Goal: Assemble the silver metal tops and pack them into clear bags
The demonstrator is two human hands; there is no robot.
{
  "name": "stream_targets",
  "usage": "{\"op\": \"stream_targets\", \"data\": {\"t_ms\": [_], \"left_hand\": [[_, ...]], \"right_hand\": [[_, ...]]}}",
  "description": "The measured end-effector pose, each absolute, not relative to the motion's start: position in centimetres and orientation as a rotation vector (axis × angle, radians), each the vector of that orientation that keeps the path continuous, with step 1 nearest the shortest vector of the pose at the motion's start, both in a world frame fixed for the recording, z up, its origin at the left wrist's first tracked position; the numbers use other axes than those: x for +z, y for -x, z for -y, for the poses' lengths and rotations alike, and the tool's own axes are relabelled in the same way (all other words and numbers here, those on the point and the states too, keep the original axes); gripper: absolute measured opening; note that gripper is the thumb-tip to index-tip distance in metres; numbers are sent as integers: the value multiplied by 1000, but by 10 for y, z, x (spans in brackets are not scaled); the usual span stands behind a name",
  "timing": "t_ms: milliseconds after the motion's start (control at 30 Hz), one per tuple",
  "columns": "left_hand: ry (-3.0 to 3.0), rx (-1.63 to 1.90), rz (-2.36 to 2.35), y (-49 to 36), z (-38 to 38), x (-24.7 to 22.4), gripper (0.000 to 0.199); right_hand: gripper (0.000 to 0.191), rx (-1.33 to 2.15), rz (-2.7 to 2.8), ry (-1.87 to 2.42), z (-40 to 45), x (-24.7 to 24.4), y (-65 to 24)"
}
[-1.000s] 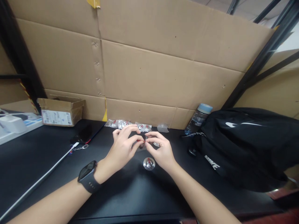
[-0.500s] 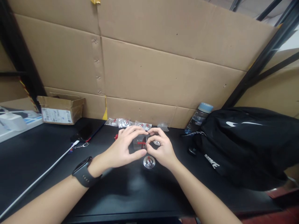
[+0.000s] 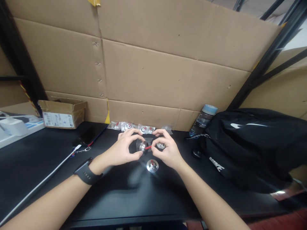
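Between my hands is a small silver finger cymbal [image 3: 142, 146] with a red cord loop [image 3: 148, 147]. The thumb and index finger of my left hand [image 3: 124, 147] grip the cymbal by its rim. My right hand [image 3: 166, 147] pinches the end of the cord, which is stretched straight towards it. Behind the cymbal a clear plastic bag [image 3: 149, 140] is partly visible. A second cymbal [image 3: 152, 165] lies dome up on the black table just in front of my hands. Another silver cymbal [image 3: 161, 145] is partly hidden by my right fingers.
Several bagged cymbals [image 3: 127, 126] lie along the cardboard wall [image 3: 153, 80]. To the left are an open cardboard box [image 3: 62, 115], a phone [image 3: 87, 135], a white cable [image 3: 40, 183] and a power strip [image 3: 31, 126]. A water bottle [image 3: 203, 119] and a black bag [image 3: 249, 150] stand right.
My hands have moved slightly apart. The cymbal has turned so its domed face and stretched red cord point towards my right hand.
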State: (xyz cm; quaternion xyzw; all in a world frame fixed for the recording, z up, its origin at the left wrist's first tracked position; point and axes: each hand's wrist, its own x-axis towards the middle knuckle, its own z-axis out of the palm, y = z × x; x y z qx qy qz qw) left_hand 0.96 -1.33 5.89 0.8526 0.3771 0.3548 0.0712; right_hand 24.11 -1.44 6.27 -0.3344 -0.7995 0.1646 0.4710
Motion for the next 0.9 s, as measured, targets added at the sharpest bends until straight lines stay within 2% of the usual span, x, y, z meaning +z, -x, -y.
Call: {"op": "stream_targets", "data": {"t_ms": [100,233,400,500,633,667,800,900], "left_hand": [[-2535,1085,-1049,-11,12,57,41],[-2556,1076,-1040,-19,12,50,18],[-2617,959,-1098,-25,12,43,14],[-2622,960,-1144,-23,9,42,14],[-2590,948,-1243,-13,2,43,15],[-2581,947,-1263,-10,0,44,16],[-2554,983,-1274,-3,-3,47,20],[-2525,987,-1259,-4,-1,49,21]], "right_hand": [[8,354,2004,824,9,59,-244],[9,285,2062,846,5,53,-246],[10,297,2121,841,8,55,-243],[4,393,2185,861,11,58,-247],[28,515,2401,924,6,54,-260],[29,515,2462,920,3,51,-263],[8,625,2563,849,-6,41,-267],[9,600,2531,867,-6,41,-264]]}}
